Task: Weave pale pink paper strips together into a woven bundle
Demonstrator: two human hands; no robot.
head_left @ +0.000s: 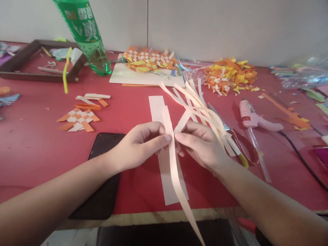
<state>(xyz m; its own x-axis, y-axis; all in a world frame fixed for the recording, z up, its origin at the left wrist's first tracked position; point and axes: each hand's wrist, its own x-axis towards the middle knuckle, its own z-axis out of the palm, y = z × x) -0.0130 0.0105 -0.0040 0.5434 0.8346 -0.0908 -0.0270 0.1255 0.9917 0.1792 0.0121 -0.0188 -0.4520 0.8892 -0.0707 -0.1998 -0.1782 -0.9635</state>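
Observation:
My left hand (146, 145) pinches a long pale paper strip (176, 181) between thumb and fingers; its upper end points up and its long tail hangs past the table's front edge. My right hand (201, 143), close beside the left, has its thumb and fingers closed on a short pale paper piece (183, 120) that slants up to the right. The two papers meet between my thumbs; whether they are joined there cannot be made out. Below the hands, a wide white paper strip (155, 106) lies on the red table (138, 191). Loose pale strips (198, 102) lie behind my right hand.
Scissors (246, 147) and a pink glue gun (249, 114) with a cord lie right. A phone (102, 194) lies under my left forearm. Woven orange-white pieces (78, 119) are left. Behind stand a green bottle (88, 37), a dark frame (15, 73) and an orange-yellow paper heap (230, 75).

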